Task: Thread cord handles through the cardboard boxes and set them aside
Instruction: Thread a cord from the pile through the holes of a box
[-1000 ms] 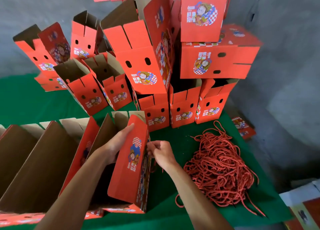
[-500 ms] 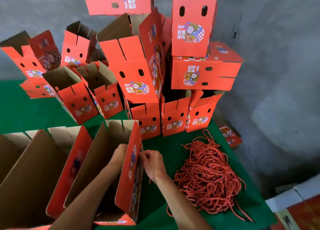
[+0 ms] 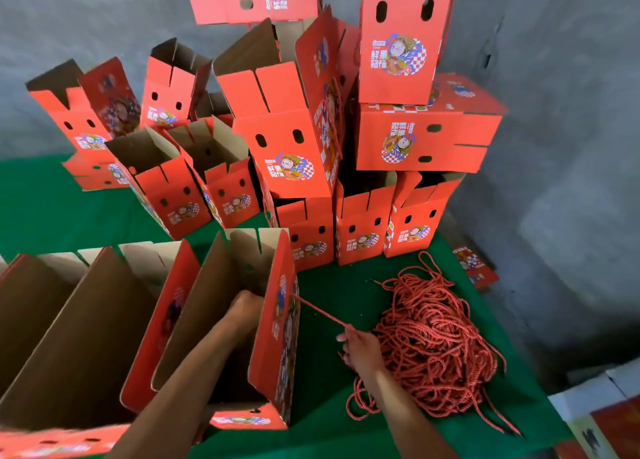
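Open red cardboard box (image 3: 277, 341) standing on the green table (image 3: 332, 285), top flaps up, brown inside showing. Left hand (image 3: 247, 308) reaching down inside this box, close to the right wall; fingers hidden behind the wall, so cannot tell if curled or holding something. Right hand (image 3: 362, 349) outside the box, just beside the pile of red cords (image 3: 433, 347), fingers curled and pinching 1 cord (image 3: 323, 311). Cord pulled straight and tight, running from the right hand up-left to the outer face of the box wall, meeting it near the top. Rest of the pile lying loose on the table, right of the hand. At the left, more open boxes (image 3: 86, 320) standing in a row, touching the worked box. Behind, against the grey wall (image 3: 554, 147), a stack of red boxes (image 3: 346, 129) with 2 oval holes in each face, some upright, some on the side.
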`<state>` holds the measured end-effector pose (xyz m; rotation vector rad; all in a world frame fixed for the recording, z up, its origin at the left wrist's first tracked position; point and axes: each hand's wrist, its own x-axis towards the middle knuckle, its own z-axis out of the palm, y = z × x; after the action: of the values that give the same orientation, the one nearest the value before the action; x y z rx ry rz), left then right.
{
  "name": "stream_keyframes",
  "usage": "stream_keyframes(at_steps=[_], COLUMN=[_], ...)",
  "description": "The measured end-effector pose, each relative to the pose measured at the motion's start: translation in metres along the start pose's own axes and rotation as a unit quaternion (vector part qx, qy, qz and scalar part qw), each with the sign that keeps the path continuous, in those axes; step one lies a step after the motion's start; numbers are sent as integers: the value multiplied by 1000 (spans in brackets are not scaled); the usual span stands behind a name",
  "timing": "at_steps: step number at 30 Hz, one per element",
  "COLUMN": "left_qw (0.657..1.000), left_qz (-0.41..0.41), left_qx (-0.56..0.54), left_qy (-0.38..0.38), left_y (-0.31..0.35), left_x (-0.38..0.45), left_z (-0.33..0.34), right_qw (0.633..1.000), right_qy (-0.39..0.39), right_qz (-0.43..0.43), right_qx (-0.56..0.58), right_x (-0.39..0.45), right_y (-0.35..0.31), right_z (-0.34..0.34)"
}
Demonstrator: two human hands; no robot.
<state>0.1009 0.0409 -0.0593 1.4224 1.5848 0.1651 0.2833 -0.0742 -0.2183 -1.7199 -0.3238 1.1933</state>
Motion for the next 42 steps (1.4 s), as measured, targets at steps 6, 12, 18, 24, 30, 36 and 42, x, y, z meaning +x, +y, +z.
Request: stream_keyframes(at_steps=[6,12,18,24,30,36,42], left_qw=[990,989,985,974,973,968,962], left_qz=[15,65,39,16,-20,-48,-27], left_qx=[-131,-93,-52,-78,-119,-183,-207], left_qy=[57,-91,-161,-212,-198,-167,-175], left_y=[-6,14,0,-19,-27,-37,-48], left_x=[-1,-29,-38,-48,-51,-45,-41], left_z=[-6,-10,-8,-21,-19,-26,-34], right_qw=[992,962,989,942,868,887,910], right_qy=[51,-28,-74,-36,34,14,15], right_qz=[78,97,77,-66,-103,-84,-33], right_qx=[80,252,100,-328,-485,-455,-412], right_x=[3,6,-5,-15,-24,-23,-21], right_y=[5,4,-6,18,35,19,26], right_z=[-31,-40,-26,-18,2,15,1])
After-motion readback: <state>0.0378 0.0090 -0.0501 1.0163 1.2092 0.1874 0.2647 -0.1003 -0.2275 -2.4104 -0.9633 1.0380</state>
